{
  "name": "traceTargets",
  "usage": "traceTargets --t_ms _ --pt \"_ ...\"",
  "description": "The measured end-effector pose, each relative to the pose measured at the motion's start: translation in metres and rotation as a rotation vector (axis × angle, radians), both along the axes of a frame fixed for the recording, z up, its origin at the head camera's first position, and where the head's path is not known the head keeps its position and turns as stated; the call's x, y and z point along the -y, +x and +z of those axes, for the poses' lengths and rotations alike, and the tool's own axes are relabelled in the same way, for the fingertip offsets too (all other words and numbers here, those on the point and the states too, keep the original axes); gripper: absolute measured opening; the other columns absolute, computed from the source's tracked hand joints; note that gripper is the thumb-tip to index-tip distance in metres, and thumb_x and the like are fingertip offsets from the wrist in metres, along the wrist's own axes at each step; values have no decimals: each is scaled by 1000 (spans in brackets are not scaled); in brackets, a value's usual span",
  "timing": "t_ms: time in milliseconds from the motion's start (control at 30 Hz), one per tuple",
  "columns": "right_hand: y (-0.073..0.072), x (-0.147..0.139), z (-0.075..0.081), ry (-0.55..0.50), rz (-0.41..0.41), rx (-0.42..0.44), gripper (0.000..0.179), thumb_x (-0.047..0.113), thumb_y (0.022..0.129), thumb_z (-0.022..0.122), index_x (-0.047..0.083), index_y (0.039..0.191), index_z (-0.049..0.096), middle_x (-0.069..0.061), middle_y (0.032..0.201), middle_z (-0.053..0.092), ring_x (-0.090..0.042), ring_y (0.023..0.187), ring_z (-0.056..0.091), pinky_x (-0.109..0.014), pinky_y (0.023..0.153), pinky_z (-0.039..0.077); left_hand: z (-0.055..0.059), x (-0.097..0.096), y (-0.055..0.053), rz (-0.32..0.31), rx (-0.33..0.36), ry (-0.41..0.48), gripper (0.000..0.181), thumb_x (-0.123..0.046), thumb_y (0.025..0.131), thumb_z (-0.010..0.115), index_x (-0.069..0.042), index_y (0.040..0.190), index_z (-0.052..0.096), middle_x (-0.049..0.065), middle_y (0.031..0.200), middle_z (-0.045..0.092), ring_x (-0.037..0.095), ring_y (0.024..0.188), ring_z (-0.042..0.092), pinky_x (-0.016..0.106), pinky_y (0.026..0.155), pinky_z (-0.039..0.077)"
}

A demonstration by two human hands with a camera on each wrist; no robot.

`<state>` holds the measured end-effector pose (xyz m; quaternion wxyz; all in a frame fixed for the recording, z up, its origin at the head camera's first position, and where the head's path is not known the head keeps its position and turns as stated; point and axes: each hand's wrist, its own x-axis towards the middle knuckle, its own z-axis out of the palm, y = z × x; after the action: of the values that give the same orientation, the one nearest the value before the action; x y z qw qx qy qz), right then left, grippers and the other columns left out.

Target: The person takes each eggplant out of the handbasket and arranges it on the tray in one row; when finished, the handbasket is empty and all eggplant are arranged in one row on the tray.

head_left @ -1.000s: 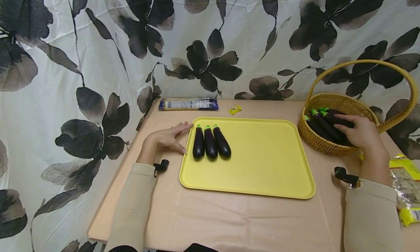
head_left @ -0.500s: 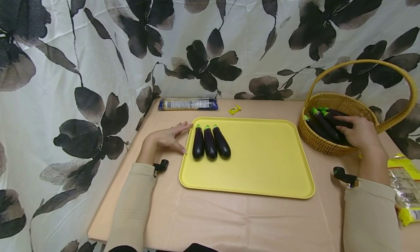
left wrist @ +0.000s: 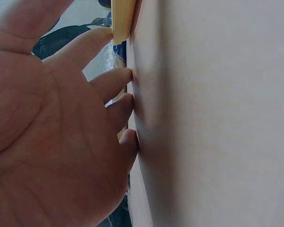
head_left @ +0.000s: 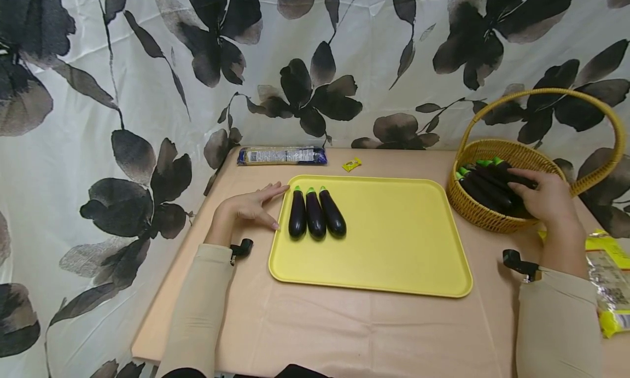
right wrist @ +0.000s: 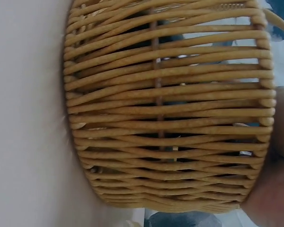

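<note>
Three dark purple eggplants [head_left: 315, 214] with green stems lie side by side on the left part of a yellow tray [head_left: 394, 241]. My left hand [head_left: 252, 207] rests at the tray's left edge, its fingers spread and holding nothing. In the left wrist view, fingertips [left wrist: 103, 35] touch the tray's rim [left wrist: 122, 21] and the tabletop. At the right, my right hand [head_left: 548, 197] reaches into a wicker basket [head_left: 484, 222] and grips an eggplant [head_left: 512, 173] lying over several others. In the right wrist view the basket's wall [right wrist: 170, 113] hides the fingers and the eggplants.
A blue-and-clear long packet [head_left: 282, 156] and a small yellow wrapped candy [head_left: 351, 164] lie behind the tray. A yellow-and-silver packet [head_left: 610, 279] lies beside the right forearm. The basket's tall handle [head_left: 617, 132] arches above it. A floral curtain [head_left: 295, 39] hangs behind the table.
My right hand has shifted slightly right inside the basket, and the gripped eggplant's stem has moved right with it. The other basket eggplants have settled differently. My left hand has stayed still.
</note>
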<state>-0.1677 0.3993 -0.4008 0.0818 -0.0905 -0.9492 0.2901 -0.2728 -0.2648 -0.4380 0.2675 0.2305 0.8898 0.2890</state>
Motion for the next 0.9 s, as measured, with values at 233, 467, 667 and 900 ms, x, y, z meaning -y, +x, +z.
traceTargets --t_ms 233,467,667,900 --pt "-1 12 10 -112 -8 -79 52 48 107 50 31 156 50 -10 165 41 -25 129 53 -32 92 54 1 0 0 -1 0 -5 124 -47 69 96 -36 167 21 0 177 -3 27 163 -12 60 129 -5" --pt "1 26 23 -243 65 -96 49 45 106 54 37 154 51 16 158 45 -14 153 36 -34 122 40 -2 1 -1 4 0 -2 124 -48 69 96 -36 167 22 -2 177 -2 26 163 -12 60 129 -5" --pt "1 33 30 -403 108 -144 49 33 103 64 26 151 57 15 149 56 5 121 55 0 81 47 -2 1 0 0 -3 -5 123 -48 70 96 -36 167 21 -1 177 -3 26 163 -12 61 129 -5" --pt "2 50 36 -638 195 -198 50 15 99 72 13 147 61 12 119 63 -3 93 58 -8 74 55 -1 1 -2 -7 -13 -15 123 -50 69 95 -37 167 21 0 177 -3 27 163 -12 62 129 -5"
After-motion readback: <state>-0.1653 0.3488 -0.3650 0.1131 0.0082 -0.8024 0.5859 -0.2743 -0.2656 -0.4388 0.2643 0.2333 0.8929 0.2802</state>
